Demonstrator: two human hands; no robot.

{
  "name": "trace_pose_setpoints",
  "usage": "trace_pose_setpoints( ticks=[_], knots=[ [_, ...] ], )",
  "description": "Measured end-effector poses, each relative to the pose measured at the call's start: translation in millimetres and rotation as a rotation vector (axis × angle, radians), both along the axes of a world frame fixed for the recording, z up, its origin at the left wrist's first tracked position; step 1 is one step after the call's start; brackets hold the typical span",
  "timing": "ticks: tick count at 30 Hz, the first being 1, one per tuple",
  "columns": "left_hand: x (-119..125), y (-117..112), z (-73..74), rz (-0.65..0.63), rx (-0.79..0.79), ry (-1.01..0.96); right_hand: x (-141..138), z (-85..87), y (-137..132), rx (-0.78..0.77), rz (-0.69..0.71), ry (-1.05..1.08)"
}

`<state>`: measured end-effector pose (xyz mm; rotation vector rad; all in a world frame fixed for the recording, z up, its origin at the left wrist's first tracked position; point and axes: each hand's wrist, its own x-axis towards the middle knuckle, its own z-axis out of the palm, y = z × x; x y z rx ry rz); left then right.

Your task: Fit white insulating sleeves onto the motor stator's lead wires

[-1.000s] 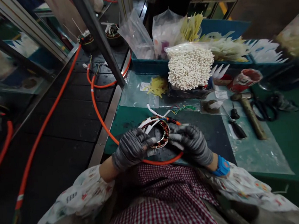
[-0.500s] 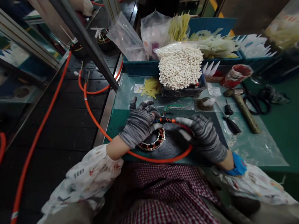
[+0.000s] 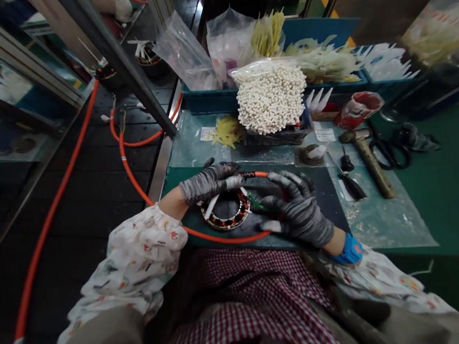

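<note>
My left hand, in a grey striped glove, is closed with thumb and fingers at the black-banded end of an orange cable. This cable loops along the front of the mat and back up under my right hand. The right hand, gloved alike, is spread, its index fingertip by the orange part beyond the black band. Between the hands lies a ring-shaped stator with copper windings, flat on the dark mat. A white strip crosses its left side, and a small green piece lies at its right.
A bag of white sticks stands behind, before blue bins of sleeves. To the right lie a hammer, black scissors, a black-handled tool and a red can. A metal post rises at left.
My right hand has moved left and its fingers have spread from the cable. The left hand has tilted flatter over the cable end, and more of the stator shows. The view has shifted slightly.
</note>
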<state>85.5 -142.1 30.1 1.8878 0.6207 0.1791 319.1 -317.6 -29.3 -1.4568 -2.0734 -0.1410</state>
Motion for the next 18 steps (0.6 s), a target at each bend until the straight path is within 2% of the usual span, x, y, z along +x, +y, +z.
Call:
trace_pose_setpoints(
  ticks=[2,4,8,12,15,16,18],
  knots=[
    [0,1,0.4,-0.016,-0.137,-0.009,-3,2.6,-5,0.05,-0.026,0.058],
    [0,2,1.2,-0.011,-0.173,-0.019,-6,7.3,-8,0.043,-0.019,0.201],
    [0,4,2.1,-0.029,-0.189,-0.026,-19,13.5,-15,-0.158,0.053,0.62],
    [1,6,0.6,-0.044,-0.138,-0.02,-40,12.3,-23,-0.316,-0.012,1.069],
    [0,1,2.1,0.025,0.063,0.015,-50,13.6,-26,-0.434,0.002,1.283],
    [-1,-3,3.8,0.083,0.198,0.026,-52,14.5,-25,-0.422,0.012,1.295],
    [-3,-15,8.5,0.17,0.53,0.047,-51,16.3,-23,-0.304,0.009,1.244]
  ],
)
